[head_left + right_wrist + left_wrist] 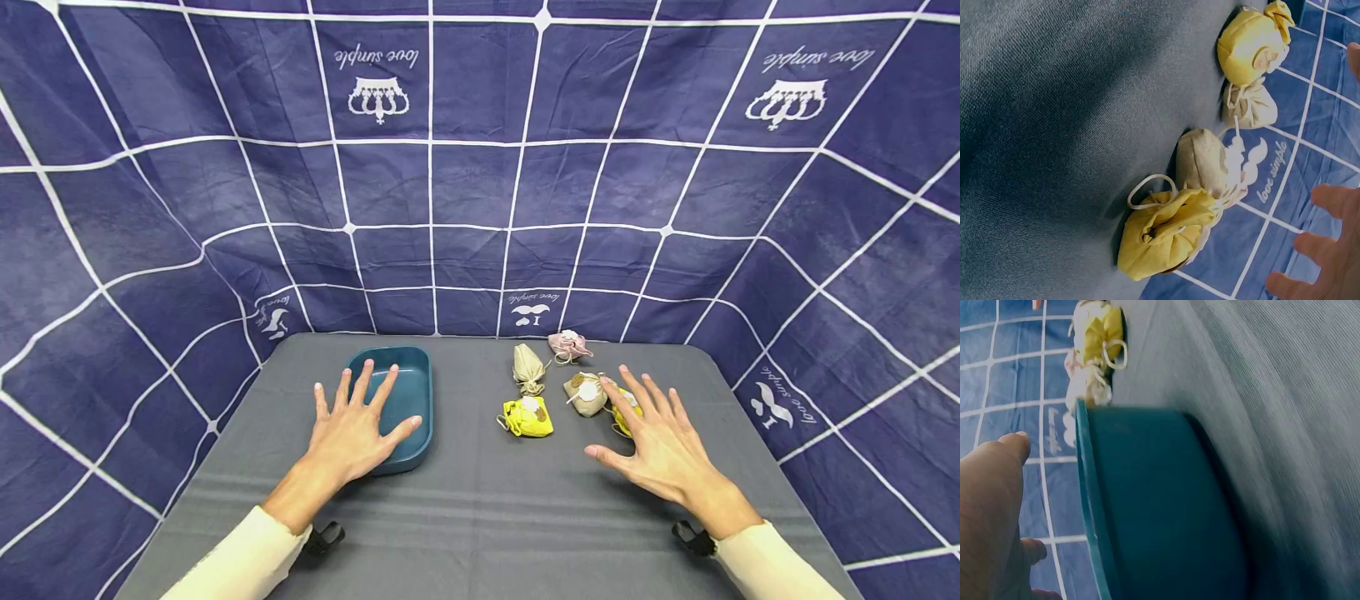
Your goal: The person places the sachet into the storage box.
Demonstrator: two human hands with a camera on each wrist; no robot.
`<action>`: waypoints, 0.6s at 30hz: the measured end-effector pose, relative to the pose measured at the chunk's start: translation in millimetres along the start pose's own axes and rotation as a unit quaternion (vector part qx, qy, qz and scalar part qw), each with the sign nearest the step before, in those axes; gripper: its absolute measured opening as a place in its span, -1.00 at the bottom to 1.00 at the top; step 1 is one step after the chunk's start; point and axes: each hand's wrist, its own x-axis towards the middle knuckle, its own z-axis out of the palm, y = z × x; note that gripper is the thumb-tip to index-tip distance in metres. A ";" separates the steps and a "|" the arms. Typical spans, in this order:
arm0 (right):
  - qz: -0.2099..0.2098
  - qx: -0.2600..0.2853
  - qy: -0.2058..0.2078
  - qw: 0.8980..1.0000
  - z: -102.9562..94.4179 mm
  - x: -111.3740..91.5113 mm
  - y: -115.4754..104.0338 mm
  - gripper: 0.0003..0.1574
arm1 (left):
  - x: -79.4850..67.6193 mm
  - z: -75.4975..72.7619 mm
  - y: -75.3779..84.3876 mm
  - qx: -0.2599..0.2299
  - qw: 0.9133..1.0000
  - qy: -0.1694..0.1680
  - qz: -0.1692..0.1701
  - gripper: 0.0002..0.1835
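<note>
My left hand (pixel 351 437) hovers with spread fingers over the near left part of a teal tray (pixel 422 392), holding nothing. On the right, my other hand (pixel 663 450) is also spread and bare, partly covering a yellow drawstring pouch (pixel 626 410). Beside that pouch lies a beige pouch (pixel 581 407) with a white patch. Farther left are a second yellow pouch (pixel 528 425) and a plain cream pouch (pixel 527 365), its tied neck toward me. A pink pouch (pixel 568 344) sits at the back. In the right wrist view the nearest yellow pouch (pixel 1160 240) shows its gathered top and cord loop.
A grey cloth (pixel 480 517) covers the table, with faint creases across its front. Blue curtains (pixel 480 183) with a white grid enclose the back and both sides. Each wrist bears a black strap, seen below the left (pixel 324 537) and right (pixel 693 537) sleeve cuffs.
</note>
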 end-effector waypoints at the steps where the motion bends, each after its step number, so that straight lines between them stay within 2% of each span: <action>1: -0.003 -0.001 0.003 1.000 0.3 0.0 -0.3 0.40 | -0.2 0.2 -3.6 -0.002 1.000 -0.001 -0.004 0.14; 6: -0.013 -0.001 0.010 1.000 1.8 -0.3 -1.5 0.38 | -3.9 2.8 -22.8 -0.008 1.000 -0.017 -0.016 0.21; 11: -0.022 -0.001 0.009 1.000 4.2 0.8 -2.0 0.36 | -10.8 6.3 -38.9 -0.034 0.997 -0.058 -0.033 0.33; 15: -0.033 0.002 0.010 0.999 6.1 4.2 -2.8 0.34 | -14.8 7.1 -48.1 -0.059 0.993 -0.092 -0.045 0.48; 18: -0.045 0.001 0.014 0.999 7.1 7.2 -3.2 0.35 | -14.7 6.6 -51.1 -0.081 0.990 -0.103 -0.047 0.59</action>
